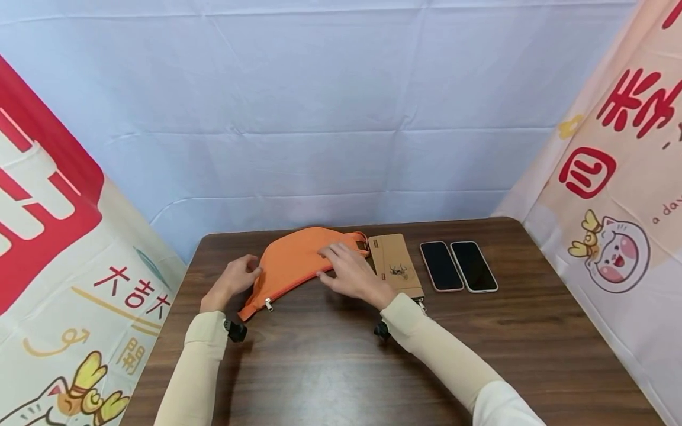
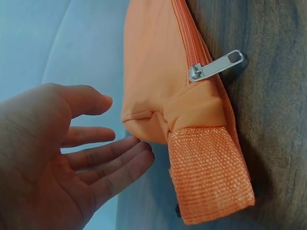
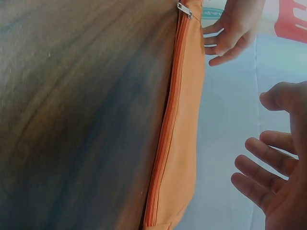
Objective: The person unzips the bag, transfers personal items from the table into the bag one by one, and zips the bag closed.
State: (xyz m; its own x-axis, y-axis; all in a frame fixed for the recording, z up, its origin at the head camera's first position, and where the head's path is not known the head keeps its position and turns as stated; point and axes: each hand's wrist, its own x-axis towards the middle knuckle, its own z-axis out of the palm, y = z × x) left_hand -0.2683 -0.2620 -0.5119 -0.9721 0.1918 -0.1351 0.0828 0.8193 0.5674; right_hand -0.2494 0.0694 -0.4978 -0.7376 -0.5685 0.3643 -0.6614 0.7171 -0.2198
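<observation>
An orange waist bag (image 1: 295, 260) lies flat on the table, its curved side toward the back wall and its zipper along the front edge. The metal zipper pull (image 2: 218, 66) sits at the bag's left end, beside a woven strap end (image 2: 211, 172). My left hand (image 1: 240, 277) is at that left end, fingers loosely extended with the fingertips right at the bag's edge. Over the bag's right half hovers my right hand (image 1: 348, 272), fingers spread and slightly bent, holding nothing. In the right wrist view, my right hand (image 3: 283, 163) shows apart from the bag.
A tan notebook-like item (image 1: 396, 263) with a printed design lies right of the bag. Farther right, two phones, one pink-edged (image 1: 441, 266) and one white-edged (image 1: 474, 266), lie side by side on the brown wooden table (image 1: 330, 367). Cloth hangs behind and at both sides.
</observation>
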